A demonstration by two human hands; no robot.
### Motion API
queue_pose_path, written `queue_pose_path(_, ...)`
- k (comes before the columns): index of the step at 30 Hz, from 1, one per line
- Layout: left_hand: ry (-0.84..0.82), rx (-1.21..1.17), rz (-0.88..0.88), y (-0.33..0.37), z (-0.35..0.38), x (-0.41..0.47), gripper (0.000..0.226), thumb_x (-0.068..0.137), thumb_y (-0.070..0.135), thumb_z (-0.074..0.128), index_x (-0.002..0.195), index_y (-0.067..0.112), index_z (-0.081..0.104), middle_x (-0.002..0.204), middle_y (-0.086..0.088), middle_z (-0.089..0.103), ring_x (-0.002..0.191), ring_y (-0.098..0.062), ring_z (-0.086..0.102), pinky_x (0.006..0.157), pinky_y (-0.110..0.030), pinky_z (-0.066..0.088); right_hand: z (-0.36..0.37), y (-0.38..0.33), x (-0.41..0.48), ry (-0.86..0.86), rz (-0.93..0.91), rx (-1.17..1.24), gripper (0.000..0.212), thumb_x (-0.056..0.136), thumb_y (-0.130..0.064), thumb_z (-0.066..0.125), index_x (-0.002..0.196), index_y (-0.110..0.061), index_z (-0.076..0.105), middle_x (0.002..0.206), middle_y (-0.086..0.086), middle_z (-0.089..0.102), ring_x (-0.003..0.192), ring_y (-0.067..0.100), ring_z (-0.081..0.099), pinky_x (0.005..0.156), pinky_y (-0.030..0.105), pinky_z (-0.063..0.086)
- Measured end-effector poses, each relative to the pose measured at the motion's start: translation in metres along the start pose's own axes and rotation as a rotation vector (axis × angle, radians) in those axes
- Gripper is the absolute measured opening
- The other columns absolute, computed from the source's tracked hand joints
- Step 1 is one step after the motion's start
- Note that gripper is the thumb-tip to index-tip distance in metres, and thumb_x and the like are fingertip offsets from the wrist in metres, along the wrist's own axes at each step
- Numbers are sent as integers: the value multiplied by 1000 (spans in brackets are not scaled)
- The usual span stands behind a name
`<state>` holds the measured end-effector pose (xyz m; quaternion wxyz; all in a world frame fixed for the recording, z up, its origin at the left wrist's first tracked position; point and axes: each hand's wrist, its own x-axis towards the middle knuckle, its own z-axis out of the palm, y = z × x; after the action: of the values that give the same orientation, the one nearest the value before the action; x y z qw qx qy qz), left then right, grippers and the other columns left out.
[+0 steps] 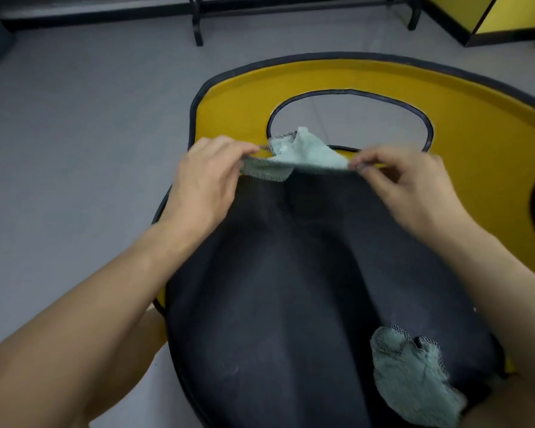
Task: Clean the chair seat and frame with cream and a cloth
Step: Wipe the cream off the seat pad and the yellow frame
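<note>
The cloth [303, 156] is a pale mint-green terry rag with a narrow black-and-white checked border along its edges. It is held up and pulled taut between both hands at the rear of the chair seat [275, 288], just in front of the lower edge of the backrest [476, 143]. Its middle bunches into a soft peak that rises in front of the backrest's oval cutout, and a checked corner folds down on the left.

The left hand [204, 177] pinches the cloth's left edge between thumb and fingertips, the other fingers curled in. The right hand [405, 183] pinches the right corner the same way, its fingers bent over the thumb. Both forearms reach in from the bottom of the view, one along each side of the seat.

The seat is a black padded cushion with a shallow crease down its middle and a faint dusty sheen. The backrest is mustard yellow, trimmed in black piping round its outer rim and round the cutout.

A second cloth [411, 375] of the same green terry and checked edging lies crumpled on the seat's front right part — apart from both hands.

The chair stands on a grey floor [74, 149]. Beyond it are black furniture legs [198, 26] and a yellow panel [507, 17] with black edging.
</note>
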<state>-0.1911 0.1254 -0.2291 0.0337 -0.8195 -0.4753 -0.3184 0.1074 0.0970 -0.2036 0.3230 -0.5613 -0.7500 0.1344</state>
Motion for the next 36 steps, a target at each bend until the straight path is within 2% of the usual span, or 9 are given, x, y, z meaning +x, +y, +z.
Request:
queue_pose_path(6, -452, -7, 187, 7, 29, -80, 28, 97, 16, 48, 110, 23, 71, 103, 2, 67, 90, -25, 58, 78, -44, 53, 29, 47, -65, -426, -145, -313, 17, 86, -21, 71, 98, -32, 74, 114, -12, 68, 109, 20, 62, 86, 37, 54)
queue_pose_path(11, -533, -71, 157, 16, 32, -99, 24, 101, 29, 46, 107, 26, 69, 100, 7, 65, 88, -18, 57, 79, -39, 52, 38, 48, -82, -586, -115, -283, 17, 94, -30, 60, 105, -39, 69, 129, -25, 60, 125, 4, 51, 99, 31, 47)
queue_pose_path(17, -244, -143, -139, 14, 8, -31, 8, 101, 23, 57, 103, 23, 65, 98, 8, 63, 89, -14, 58, 77, -40, 50, 14, 24, -37, -147, 461, 460, 15, 100, -13, 53, 92, -22, 62, 93, 5, 72, 76, 18, 73, 56, 29, 58)
queue_pose_path(22, -104, -402, -415, 26, 3, 28, 13, 104, 20, 52, 96, 27, 61, 97, 11, 64, 68, -11, 69, 53, -32, 55, -5, 4, 2, 35, 445, 872, 16, 101, -1, 46, 97, -12, 58, 104, 13, 71, 100, 23, 71, 88, 34, 57)
queue_pose_path(24, -69, -661, -570, 32, 3, 47, 20, 105, 12, 49, 92, 26, 57, 105, 0, 66, 71, -18, 74, 52, -31, 58, -13, 3, 14, 80, 355, 768, 15, 100, -2, 48, 97, -12, 58, 102, 10, 71, 99, 21, 71, 90, 34, 56)
queue_pose_path(26, -18, -755, -545, 33, 0, 61, 24, 103, 9, 49, 90, 28, 57, 100, 1, 68, 84, -21, 74, 69, -34, 61, -22, 5, 22, 130, 219, 521, 11, 99, -6, 52, 97, -13, 61, 97, 5, 69, 95, 19, 69, 88, 35, 57)
queue_pose_path(28, 34, -608, -381, 32, -4, 67, 19, 99, 12, 52, 91, 27, 59, 89, 11, 64, 86, -17, 67, 79, -36, 58, -32, 8, 25, 177, 98, 277, 9, 97, -13, 55, 100, -15, 63, 94, 1, 67, 90, 19, 64, 83, 39, 54)
queue_pose_path(30, 45, -402, -203, 30, -9, 59, 10, 100, 15, 54, 99, 19, 62, 84, 12, 59, 76, -11, 56, 69, -29, 48, -39, 11, 18, 185, 15, 152, 10, 97, -17, 55, 101, -19, 64, 95, -3, 66, 88, 16, 62, 79, 39, 52)
queue_pose_path(36, -342, -69, 135, 17, 13, -28, 9, 101, 14, 56, 104, 17, 63, 99, 1, 66, 93, -23, 62, 79, -43, 54, -9, 42, -57, -361, 63, -162, 14, 92, -24, 60, 95, -38, 64, 89, -14, 68, 75, 9, 63, 72, 30, 47)
